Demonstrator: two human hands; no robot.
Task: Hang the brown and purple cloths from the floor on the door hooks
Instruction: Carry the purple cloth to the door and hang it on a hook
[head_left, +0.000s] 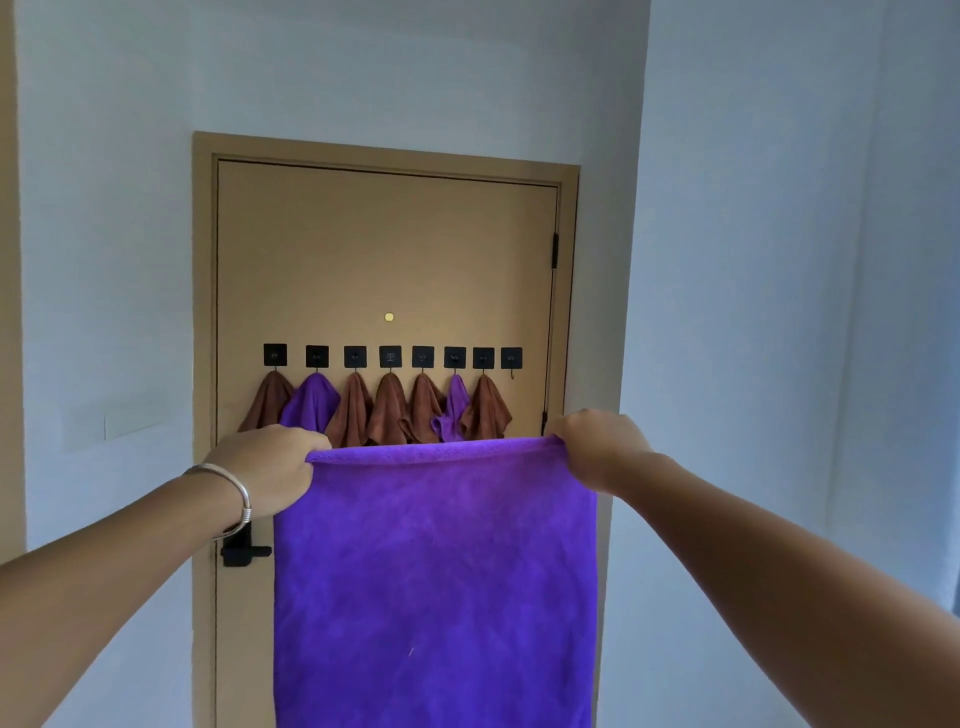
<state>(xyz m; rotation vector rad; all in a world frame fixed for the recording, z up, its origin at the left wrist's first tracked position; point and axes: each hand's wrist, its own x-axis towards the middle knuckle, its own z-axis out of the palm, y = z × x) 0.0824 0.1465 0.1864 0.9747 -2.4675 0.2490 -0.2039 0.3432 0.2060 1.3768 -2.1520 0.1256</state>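
A large purple cloth (434, 582) hangs spread flat in front of me. My left hand (270, 470) grips its top left corner and my right hand (597, 449) grips its top right corner. Behind it is a tan door (384, 249) with a row of several black square hooks. Brown cloths (389, 410) and two purple cloths (311, 400) hang from all the hooks but one. The rightmost hook (511, 359) is bare. The held cloth hides the lower ends of the hung cloths and the lower door.
A black door handle (241, 553) sticks out at the door's left edge, just under my left wrist. Black hinges (554, 250) sit on the right edge. A small brass peephole (389, 317) is above the hooks. Pale walls flank the door.
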